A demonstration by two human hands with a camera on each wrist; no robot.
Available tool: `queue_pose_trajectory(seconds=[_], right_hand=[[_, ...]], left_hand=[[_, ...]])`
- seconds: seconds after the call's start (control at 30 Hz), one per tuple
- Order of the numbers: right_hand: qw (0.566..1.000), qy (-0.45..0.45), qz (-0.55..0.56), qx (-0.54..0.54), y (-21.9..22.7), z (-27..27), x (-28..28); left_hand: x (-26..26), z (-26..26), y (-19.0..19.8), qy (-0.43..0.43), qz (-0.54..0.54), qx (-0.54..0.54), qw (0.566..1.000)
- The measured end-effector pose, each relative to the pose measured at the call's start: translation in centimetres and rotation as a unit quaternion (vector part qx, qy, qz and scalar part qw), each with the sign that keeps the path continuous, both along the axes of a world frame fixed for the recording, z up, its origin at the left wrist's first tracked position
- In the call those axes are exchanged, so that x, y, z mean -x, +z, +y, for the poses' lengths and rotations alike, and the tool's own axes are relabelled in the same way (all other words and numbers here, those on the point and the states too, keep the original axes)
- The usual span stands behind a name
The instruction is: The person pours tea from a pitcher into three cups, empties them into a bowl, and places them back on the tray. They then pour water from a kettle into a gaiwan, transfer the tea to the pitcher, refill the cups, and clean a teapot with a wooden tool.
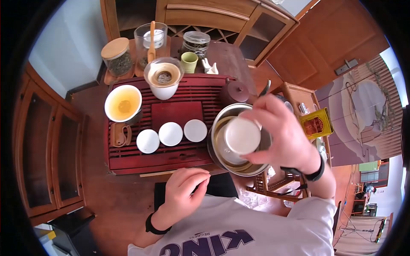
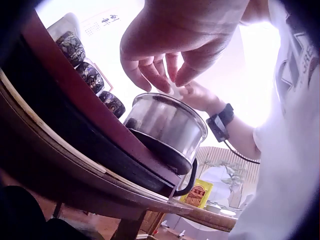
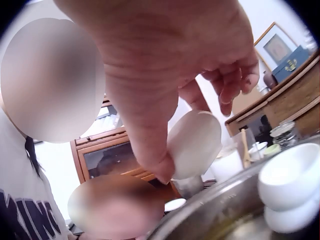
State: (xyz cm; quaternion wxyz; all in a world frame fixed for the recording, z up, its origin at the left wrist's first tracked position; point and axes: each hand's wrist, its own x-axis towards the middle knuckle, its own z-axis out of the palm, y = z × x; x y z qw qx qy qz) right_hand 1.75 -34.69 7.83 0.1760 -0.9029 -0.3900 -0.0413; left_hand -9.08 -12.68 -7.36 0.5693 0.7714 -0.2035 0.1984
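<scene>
White cup point(image 1: 243, 135) up in the right hand point(image 1: 282, 132), above the steel pot point(image 2: 167, 125)!

And here it is, right of centre in the head view, its round face turned towards the camera (mouth or base, I cannot tell which). It's a short, squat piece, tilted, and in the right wrist view its oval outline leans, the long axis running from lower left to upper right. The looks? Plain, smooth, white, pale and slightly shaded at mid-frame there.

Now the grip: thumb at the lower side, fingers at the upper, clamped on the cup's edge, with the palm to its right in the head view. The left hand point(image 1: 185, 187), lower centre, holds nothing; its fingers are loosely bent, thumb near them. Another white cup shape point(image 3: 290, 172) sits inside the pot, lower right of the right wrist view, and three white cups point(image 1: 171, 134) line the red tray point(image 1: 177, 114) left of the pot.
</scene>
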Motion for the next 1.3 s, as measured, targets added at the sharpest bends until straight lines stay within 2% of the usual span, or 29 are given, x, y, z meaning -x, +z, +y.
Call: queue_pose_trajectory(seconds=[0.03, 0.17, 0.27, 0.33, 0.43, 0.7, 0.8, 0.93, 1.0, 1.13, 1.3], right_hand=[[0.999, -0.013, 0.019, 0.03, -0.7, -1.2, 0.6], [0.995, 0.021, -0.036, 0.092, -2.8, -2.9, 1.8], [0.997, 0.041, -0.037, 0.06, -4.0, -2.7, 1.4], [0.994, 0.058, -0.043, 0.081, -4.4, -2.6, 1.0], [0.989, 0.061, -0.046, 0.127, -4.4, -2.6, 0.6], [0.995, 0.039, -0.031, 0.083, -5.8, -3.0, 0.3], [0.989, 0.018, -0.044, 0.137, -5.9, -3.5, 0.3], [0.99, 0.042, -0.04, 0.125, -5.4, -3.7, -0.2], [0.998, 0.056, 0.028, 0.016, -5.2, -4.1, -0.9], [0.997, 0.027, -0.015, 0.073, -3.9, -4.2, -1.3], [0.993, 0.052, -0.055, 0.087, -4.9, -4.2, -2.4]], left_hand=[[-0.1, -0.4, 0.0, 0.001, -0.005, 0.002, 1.0], [-0.5, -1.5, -0.5, -0.009, -0.023, -0.01, 1.0], [-0.4, -2.2, -0.7, 0.003, -0.01, -0.026, 1.0], [-0.6, -2.8, -0.7, 0.039, -0.041, -0.034, 0.998], [-0.7, -2.8, -0.9, 0.02, -0.021, -0.051, 0.998], [-0.7, -2.9, -0.9, 0.014, -0.003, -0.086, 0.996], [-0.6, -2.9, -1.0, 0.011, -0.004, -0.094, 0.995], [-0.6, -3.1, -1.2, 0.015, -0.004, -0.101, 0.995], [-0.6, -3.1, -1.1, 0.015, -0.006, -0.102, 0.995], [-0.9, -3.0, -0.7, 0.029, -0.023, -0.11, 0.993], [-1.4, -3.3, -0.1, 0.026, -0.055, -0.132, 0.989]])
